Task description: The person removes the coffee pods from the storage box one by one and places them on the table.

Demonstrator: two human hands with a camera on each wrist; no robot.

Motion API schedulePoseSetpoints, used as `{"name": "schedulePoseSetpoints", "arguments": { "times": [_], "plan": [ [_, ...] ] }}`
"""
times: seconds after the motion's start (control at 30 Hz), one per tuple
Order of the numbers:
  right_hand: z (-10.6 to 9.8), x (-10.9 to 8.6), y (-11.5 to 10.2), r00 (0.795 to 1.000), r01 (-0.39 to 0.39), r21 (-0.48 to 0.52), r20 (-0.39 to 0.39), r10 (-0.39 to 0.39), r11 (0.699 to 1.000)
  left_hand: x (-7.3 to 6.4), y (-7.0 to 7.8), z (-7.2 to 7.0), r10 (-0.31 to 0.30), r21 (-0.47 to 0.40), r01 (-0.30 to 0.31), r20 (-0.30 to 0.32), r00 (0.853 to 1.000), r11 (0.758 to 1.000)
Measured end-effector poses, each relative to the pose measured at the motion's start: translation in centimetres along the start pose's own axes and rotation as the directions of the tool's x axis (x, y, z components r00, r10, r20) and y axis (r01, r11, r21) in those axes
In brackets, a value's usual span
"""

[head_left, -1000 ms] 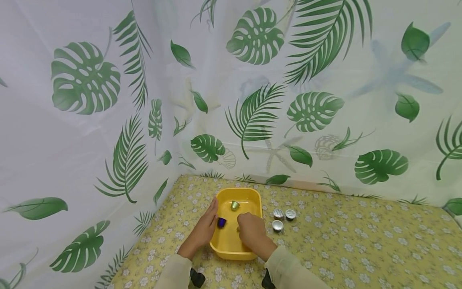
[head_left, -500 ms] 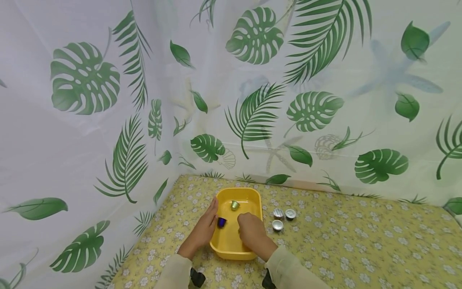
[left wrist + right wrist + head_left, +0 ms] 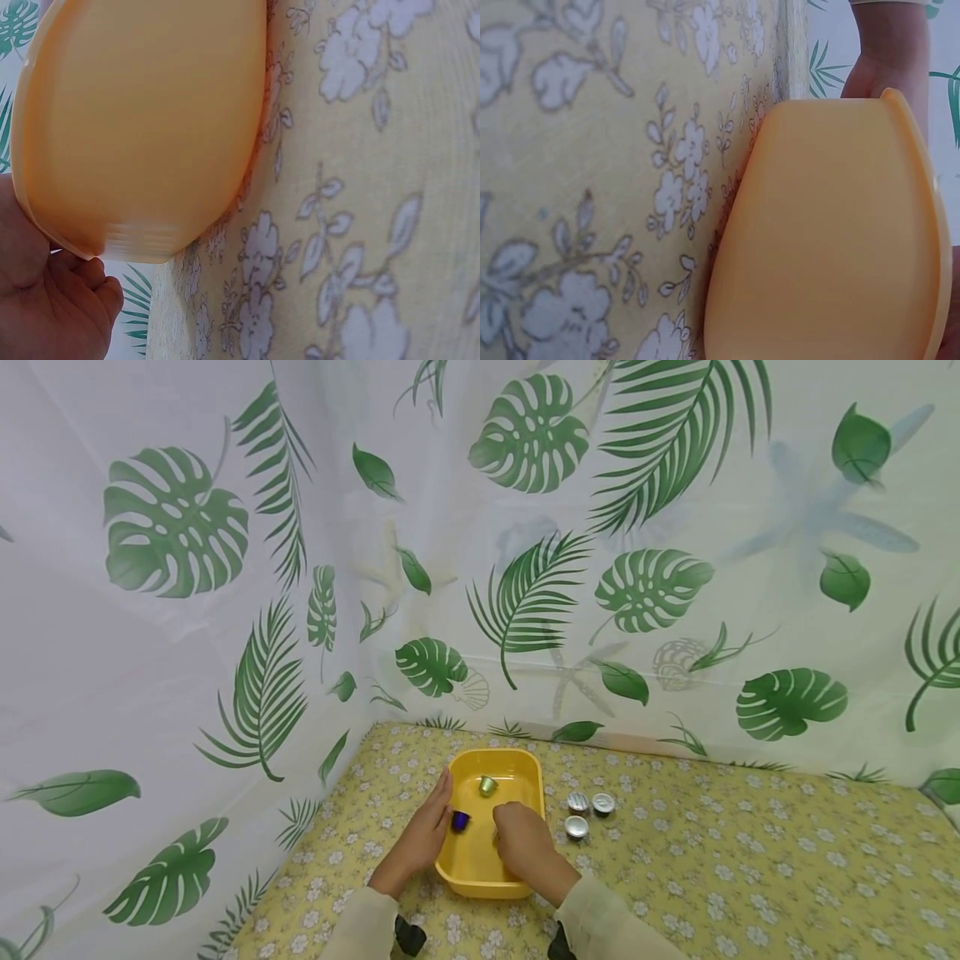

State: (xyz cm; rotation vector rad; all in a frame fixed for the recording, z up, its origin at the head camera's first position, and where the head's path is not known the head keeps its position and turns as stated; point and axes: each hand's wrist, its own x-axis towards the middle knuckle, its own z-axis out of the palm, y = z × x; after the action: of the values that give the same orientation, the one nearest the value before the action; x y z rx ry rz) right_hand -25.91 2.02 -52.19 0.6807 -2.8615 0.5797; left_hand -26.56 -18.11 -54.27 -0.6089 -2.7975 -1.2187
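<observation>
A yellow plastic tub (image 3: pixel 487 889) stands on the flowered cloth. Its left rim is gripped by my left hand (image 3: pixel 426 827), with fingers laid along the outside; the left wrist view shows those fingers (image 3: pixel 86 289) curled just under the rim. My right hand (image 3: pixel 523 839) reaches over the right rim into the tub, its fingers curled downward. A small pale-gold bit shows at its fingertips; the rest is hidden behind the hand, so I cannot tell its kind. Inside the tub lie a green coffee capsule (image 3: pixel 487 787) towards the far end and a dark blue one (image 3: pixel 460 821) by the left wall.
Right of the tub, three capsules with silvery lids sit in a cluster: a striped one (image 3: pixel 578 802), one with a dark side (image 3: pixel 603 804) and a plain one (image 3: pixel 577 827). A white leaf-print curtain (image 3: pixel 450 568) rises behind and along the left.
</observation>
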Motion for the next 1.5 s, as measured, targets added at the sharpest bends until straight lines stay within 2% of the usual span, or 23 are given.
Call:
{"name": "schedulePoseSetpoints", "arguments": {
  "times": [0.17,0.43,0.8,1.37,1.5],
  "plan": [
    [-0.2,-0.1,0.1,1.000,0.006,0.019,-0.006,-0.006,1.000,0.1,0.2,0.1,-0.004,-0.008,0.004,-0.002,1.000,1.000],
    [-1.2,-0.2,0.1,0.998,-0.046,0.096,0.036,0.043,0.994,0.5,0.4,0.2,0.001,-0.006,-0.001,0.001,1.000,1.000],
    [-1.7,-1.3,0.5,0.999,0.028,0.147,-0.039,-0.022,0.989,0.3,0.3,0.5,0.005,0.005,-0.005,0.011,1.000,1.000],
    [-3.6,-2.2,0.0,1.000,0.005,0.224,0.000,-0.006,0.975,-0.1,0.8,0.1,-0.020,0.000,0.020,-0.021,1.000,1.000],
    [-3.8,-2.5,0.2,1.000,0.007,0.247,-0.014,-0.004,0.969,-0.1,0.8,0.2,-0.017,-0.001,0.017,-0.024,1.000,1.000]
  ]
}}
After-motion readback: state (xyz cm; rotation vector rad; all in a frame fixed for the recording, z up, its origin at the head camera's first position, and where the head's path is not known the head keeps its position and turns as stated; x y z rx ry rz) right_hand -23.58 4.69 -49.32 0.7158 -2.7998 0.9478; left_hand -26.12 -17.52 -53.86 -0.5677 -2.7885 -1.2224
